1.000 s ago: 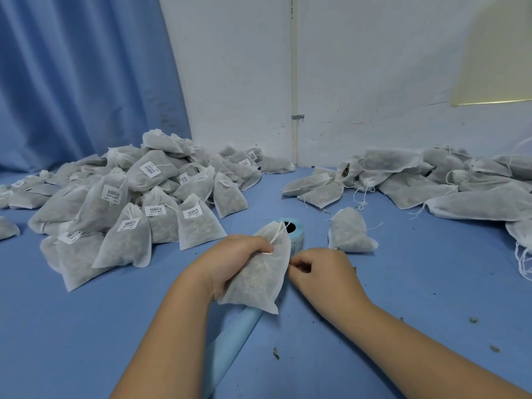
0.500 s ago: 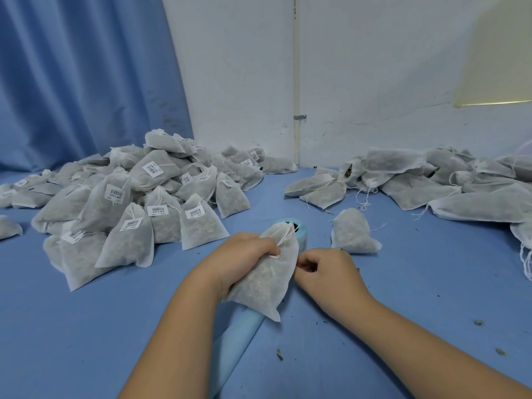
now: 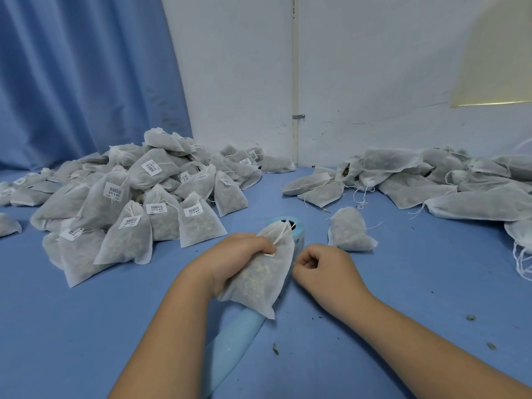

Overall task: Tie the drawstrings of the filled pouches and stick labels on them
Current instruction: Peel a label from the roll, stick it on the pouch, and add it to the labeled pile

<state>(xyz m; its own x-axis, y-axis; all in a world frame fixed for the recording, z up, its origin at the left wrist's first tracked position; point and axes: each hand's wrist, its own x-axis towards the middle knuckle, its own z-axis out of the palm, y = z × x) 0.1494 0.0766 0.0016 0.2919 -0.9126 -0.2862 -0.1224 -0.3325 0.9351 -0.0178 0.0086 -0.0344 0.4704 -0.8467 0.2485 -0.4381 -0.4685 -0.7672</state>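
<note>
Labelling step: your left hand (image 3: 236, 260) grips the tied pouch (image 3: 262, 272), your right hand's (image 3: 322, 269) fingers pinch at the label roll (image 3: 290, 228); next, peel one label

Two bare forearms, no sleeves, left grip (image 3: 230, 262), right grip (image 3: 325, 272)

A flat bench (image 3: 403, 283) covered in blue cloth carries everything. On its left lies a large heap of white, gauzy drawstring pouches with barcode labels (image 3: 138, 203), spreading back toward the wall. On the right lies a second heap of unlabelled white filled pouches (image 3: 431, 185) with loose strings trailing. One single white pouch (image 3: 349, 230) sits apart between them, near a pale blue roll of label tape (image 3: 290, 228), whose blue strip (image 3: 230, 347) runs forward. Small dark crumbs (image 3: 470, 317) dot the cloth.
</note>
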